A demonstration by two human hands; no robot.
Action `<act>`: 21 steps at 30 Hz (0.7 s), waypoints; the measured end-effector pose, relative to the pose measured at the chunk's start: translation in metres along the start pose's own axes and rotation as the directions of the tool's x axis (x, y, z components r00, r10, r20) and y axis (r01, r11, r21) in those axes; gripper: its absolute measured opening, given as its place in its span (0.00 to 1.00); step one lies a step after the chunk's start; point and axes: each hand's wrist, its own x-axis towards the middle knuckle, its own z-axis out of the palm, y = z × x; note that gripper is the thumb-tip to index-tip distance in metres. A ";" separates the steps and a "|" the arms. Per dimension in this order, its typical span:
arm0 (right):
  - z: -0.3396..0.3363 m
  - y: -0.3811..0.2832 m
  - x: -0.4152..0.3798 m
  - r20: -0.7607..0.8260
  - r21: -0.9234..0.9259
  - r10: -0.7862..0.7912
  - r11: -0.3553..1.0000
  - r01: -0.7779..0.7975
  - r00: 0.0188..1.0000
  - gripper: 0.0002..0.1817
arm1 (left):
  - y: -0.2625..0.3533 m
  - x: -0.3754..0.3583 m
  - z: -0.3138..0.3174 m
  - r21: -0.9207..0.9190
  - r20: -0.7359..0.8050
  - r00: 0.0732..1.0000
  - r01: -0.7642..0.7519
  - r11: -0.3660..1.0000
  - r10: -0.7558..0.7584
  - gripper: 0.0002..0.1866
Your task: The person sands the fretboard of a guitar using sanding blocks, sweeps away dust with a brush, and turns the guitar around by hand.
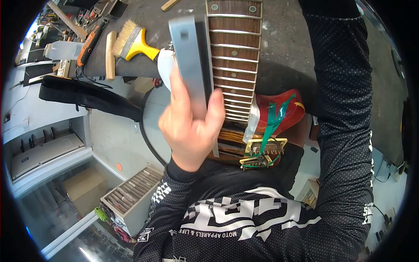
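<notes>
My left hand (192, 118) is wrapped round a silver metal bar (188, 52) with a dark side, the thumb along one face and the fingers along the other. The bar is raised, its far end tilted up beside an electric guitar's fretboard (233, 54). That fretboard is brown with bright metal frets and round dot inlays. Toward me lies the red guitar body (291, 109), with green tape (270, 120) over it and gold bridge hardware (266, 146). My right arm (345, 87) stretches forward along the right side; its hand is beyond the top edge.
Left on the dark bench (152, 24) lie a yellow-handled paintbrush (133, 41), a wooden block (111, 54) and an orange tool (91, 43). A clear bottle (63, 50) sits farther left. Below are a black padded case (87, 96) and a box of flat items (135, 192).
</notes>
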 end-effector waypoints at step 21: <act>-0.061 0.011 -0.027 -0.058 -0.211 0.025 0.977 -0.037 0.998 0.13 | 0.012 -0.019 0.000 -0.143 0.018 0.988 0.152 0.978 -0.151 0.34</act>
